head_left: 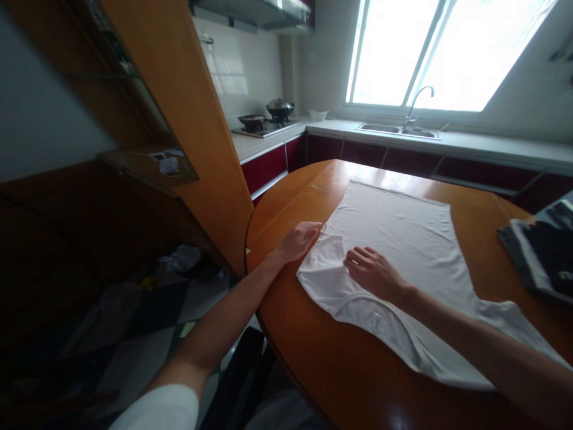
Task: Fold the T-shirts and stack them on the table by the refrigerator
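A white T-shirt (pixel 398 221) lies spread on the wooden table (pixel 286 316), its neckline towards me and its hem on the far side. The sleeve on the left is folded inward over the body; the other one stretches out to the right. My left hand (pixel 299 241) rests at the shirt's left edge, fingers stretched out and tips touching the cloth near the folded sleeve. Over the shirt, my right hand (pixel 373 273) has its fingers curled and closed at the inner edge of that sleeve. Its fingertips are partly hidden, with cloth beneath them.
Dark and white folded clothes (pixel 544 251) lie at the table's right side. Behind are a counter (pixel 333 124) with a sink (pixel 380 128), a stove (pixel 268 128) and a lidded pan (pixel 280 107). A wooden cabinet (pixel 201 161) stands left, close to the table's edge.
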Demonstrator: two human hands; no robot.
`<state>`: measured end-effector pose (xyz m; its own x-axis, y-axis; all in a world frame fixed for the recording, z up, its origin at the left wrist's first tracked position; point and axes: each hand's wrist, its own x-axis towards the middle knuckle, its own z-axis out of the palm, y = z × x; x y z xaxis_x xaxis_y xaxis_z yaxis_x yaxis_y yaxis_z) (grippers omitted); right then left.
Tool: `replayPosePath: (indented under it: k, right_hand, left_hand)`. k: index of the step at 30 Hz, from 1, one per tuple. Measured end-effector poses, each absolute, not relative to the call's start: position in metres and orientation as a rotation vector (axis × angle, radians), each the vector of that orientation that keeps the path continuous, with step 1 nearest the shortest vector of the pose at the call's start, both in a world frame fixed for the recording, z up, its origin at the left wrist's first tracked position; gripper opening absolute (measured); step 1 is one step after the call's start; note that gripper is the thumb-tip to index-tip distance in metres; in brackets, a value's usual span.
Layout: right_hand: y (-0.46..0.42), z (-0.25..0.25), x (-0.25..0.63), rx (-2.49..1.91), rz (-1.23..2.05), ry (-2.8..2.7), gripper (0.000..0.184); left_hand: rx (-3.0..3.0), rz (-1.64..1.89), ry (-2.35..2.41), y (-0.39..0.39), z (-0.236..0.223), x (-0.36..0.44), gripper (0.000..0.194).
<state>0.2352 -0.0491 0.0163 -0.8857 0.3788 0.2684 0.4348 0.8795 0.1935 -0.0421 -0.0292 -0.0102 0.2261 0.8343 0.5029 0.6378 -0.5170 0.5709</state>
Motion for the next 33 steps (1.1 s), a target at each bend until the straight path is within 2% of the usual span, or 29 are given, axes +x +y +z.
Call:
replayPosePath:
  k: [6, 12, 18, 26, 33]
  right_hand:
    - [-0.043, 0.036, 0.244, -0.713, -0.299, -2.719, 0.022]
    - [-0.044, 0.012, 0.244, -0.603, -0.046, -2.884, 0.019]
    - [-0.039, 0.028, 0.248, -0.65, 0.249, -2.854, 0.02]
    - [0.016, 0.0, 0.207, -1.429, 0.429, -2.342, 0.022]
    - [0.038, -0.017, 0.186, -1.432, 0.584, -2.141, 0.012]
  left_hand:
    - [2.329, 1.119, 1.347, -0.032, -0.006, -0.04, 0.026]
    - [2.428, 0.978, 1.131, -0.037, -0.008, -0.032, 0.037]
    - [2.319, 1.081, 1.375, -0.031, -0.014, -0.036, 0.037]
    - [2.219, 1.173, 1.636, -0.023, -0.021, -0.042, 0.039]
    - [2.225, 1.175, 1.613, -0.025, -0.017, -0.04, 0.032]
